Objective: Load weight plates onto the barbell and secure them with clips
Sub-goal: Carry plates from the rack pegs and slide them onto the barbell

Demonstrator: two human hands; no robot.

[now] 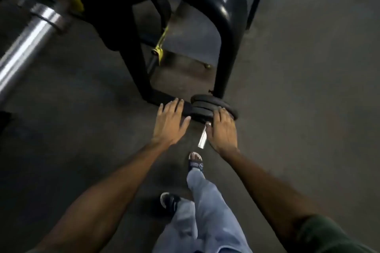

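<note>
While we're bent over reaching down, both hands are open with fingers spread: the left hand (171,123) hovers just beside the plates (212,108), and the right hand (223,131) rests on the near edge of the stack, not clamped on anything yet as far as we can tell. Those plates are a small stack of black discs lying flat on the floor (298,88), right against the foot of the dark rack (223,33). A short shiny metal piece (202,136) lies on the floor between our hands, touching the right thumb; too blurry to say what it is, could be a clip or a pin. Our bar (22,47) is up at the left, well apart from the plates, sleeve bare from what shows.

Handling-wise, we'd guess these are rubber-coated iron, so stiff, heavy for their size and a bit grippy. Lying flat on the floor is the annoying part, since there's no gap for fingers underneath. Best bet is probably to tip the top one up by its rim, then take hold on opposite edges with both hands. Sandals (195,163) on, toes close by, so we don't want to drop one
</note>
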